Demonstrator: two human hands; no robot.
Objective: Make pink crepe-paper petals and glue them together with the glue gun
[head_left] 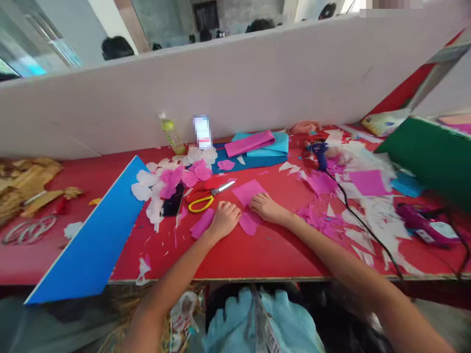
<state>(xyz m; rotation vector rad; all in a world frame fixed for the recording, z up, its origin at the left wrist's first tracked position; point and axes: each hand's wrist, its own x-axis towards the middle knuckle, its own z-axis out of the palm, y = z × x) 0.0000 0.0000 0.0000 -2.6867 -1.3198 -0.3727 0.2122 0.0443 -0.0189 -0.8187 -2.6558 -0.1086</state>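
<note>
Pink paper [247, 223] lies between open left grip [225, 220] and right grip [268, 207].

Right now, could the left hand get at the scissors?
Probably yes: the left hand rests on the table just short of the scissors, and nothing appears to lie between them.

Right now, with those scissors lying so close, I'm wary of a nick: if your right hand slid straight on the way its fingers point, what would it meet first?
Probably the pink craft sheet, whose edge the fingertips of the right hand seem to reach already, though depth is unclear.
</note>
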